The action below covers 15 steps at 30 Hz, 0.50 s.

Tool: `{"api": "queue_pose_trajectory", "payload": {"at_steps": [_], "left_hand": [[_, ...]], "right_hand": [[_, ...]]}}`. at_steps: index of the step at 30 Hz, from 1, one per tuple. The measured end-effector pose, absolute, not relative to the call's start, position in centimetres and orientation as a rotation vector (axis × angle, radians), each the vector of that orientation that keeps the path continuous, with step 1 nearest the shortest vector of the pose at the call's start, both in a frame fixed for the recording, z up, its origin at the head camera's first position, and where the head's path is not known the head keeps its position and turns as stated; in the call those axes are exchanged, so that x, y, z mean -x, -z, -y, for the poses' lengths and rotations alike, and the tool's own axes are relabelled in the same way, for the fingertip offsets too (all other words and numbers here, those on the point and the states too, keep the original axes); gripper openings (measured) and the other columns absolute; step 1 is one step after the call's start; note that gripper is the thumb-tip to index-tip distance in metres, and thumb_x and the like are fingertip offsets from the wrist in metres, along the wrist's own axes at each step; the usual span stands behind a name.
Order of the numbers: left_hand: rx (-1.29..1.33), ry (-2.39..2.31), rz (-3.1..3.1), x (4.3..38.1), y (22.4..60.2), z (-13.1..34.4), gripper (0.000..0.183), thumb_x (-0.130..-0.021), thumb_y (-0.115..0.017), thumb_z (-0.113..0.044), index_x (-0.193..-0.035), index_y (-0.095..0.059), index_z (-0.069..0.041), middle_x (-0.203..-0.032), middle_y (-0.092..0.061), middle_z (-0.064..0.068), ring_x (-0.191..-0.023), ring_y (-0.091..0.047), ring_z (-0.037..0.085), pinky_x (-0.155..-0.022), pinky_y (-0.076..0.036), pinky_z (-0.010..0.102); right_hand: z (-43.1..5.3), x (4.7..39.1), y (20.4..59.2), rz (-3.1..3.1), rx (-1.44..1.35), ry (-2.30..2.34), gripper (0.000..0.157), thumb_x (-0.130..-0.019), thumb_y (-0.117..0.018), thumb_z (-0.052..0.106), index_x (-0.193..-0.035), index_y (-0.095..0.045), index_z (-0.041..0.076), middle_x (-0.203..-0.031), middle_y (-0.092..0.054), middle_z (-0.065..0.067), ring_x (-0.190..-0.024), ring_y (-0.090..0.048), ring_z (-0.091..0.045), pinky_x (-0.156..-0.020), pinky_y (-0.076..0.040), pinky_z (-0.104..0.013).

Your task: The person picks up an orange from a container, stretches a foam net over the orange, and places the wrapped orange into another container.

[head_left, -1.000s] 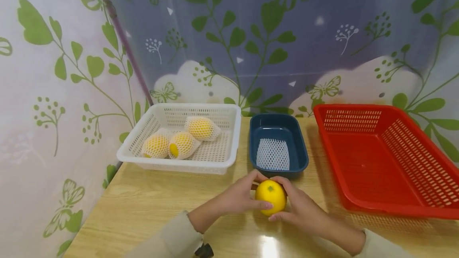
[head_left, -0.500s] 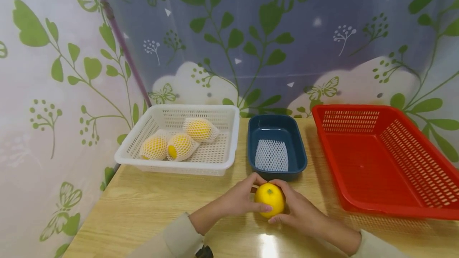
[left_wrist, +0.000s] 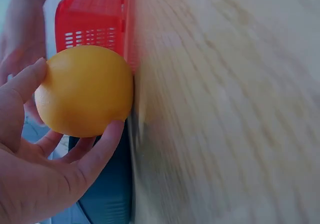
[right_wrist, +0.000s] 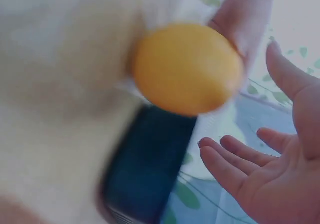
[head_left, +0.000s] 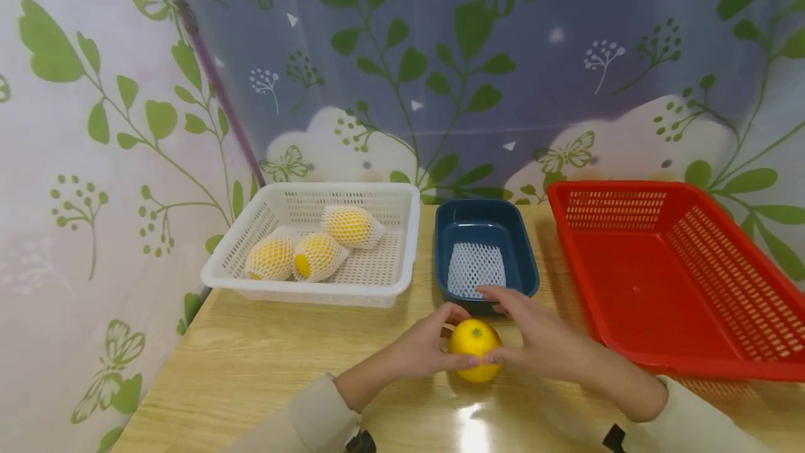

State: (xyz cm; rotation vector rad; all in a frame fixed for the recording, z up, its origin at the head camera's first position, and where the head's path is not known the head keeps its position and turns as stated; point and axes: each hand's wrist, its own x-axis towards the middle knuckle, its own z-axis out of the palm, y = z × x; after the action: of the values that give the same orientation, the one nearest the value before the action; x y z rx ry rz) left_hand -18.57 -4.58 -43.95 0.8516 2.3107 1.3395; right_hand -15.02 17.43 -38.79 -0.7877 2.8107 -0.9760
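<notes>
My left hand (head_left: 423, 347) holds a smooth, yellow-skinned orange (head_left: 474, 348) low at the table, with thumb and fingers around its left side. The green stem end faces up. In the left wrist view the fingertips press on the orange (left_wrist: 87, 92). My right hand (head_left: 544, 338) is spread beside the fruit; the right wrist view shows a gap between that hand (right_wrist: 265, 159) and the orange (right_wrist: 187, 69). Its fingers reach over the near rim of a dark blue tub (head_left: 534, 268). Inside the tub lies a flat white foam net sleeve (head_left: 476, 268).
At the left, a white basket (head_left: 405, 257) holds 3 yellow fruits in foam nets (head_left: 321, 257). A large red basket (head_left: 635, 299) stands at the right. All rest on a wooden table (head_left: 251, 355) before a leaf-patterned cloth (head_left: 402, 89).
The right hand has come off the orange, opening and moving up and to the right toward the tub. The left hand has kept its hold on the orange, which stays in place.
</notes>
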Motion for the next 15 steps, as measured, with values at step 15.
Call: {"api": "queue_pose_trajectory", "payload": {"at_steps": [15], "left_hand": [[-0.782, -1.304, -2.306, 18.8, 43.9, 4.4, 0.054, -0.088, -0.073, -0.03, -0.131, -0.045, -0.011, -0.125, -0.054, 0.001, -0.11, -0.053, 0.012, -0.097, -0.046, 0.026]], "right_hand": [[-16.8, 18.6, 37.2, -3.076, 0.589, 0.983, 0.057, -0.09, -0.07, 0.025, -0.137, -0.046, 0.002, -0.136, -0.05, -0.021, -0.111, -0.058, -0.038, -0.087, -0.053, -0.05]]}}
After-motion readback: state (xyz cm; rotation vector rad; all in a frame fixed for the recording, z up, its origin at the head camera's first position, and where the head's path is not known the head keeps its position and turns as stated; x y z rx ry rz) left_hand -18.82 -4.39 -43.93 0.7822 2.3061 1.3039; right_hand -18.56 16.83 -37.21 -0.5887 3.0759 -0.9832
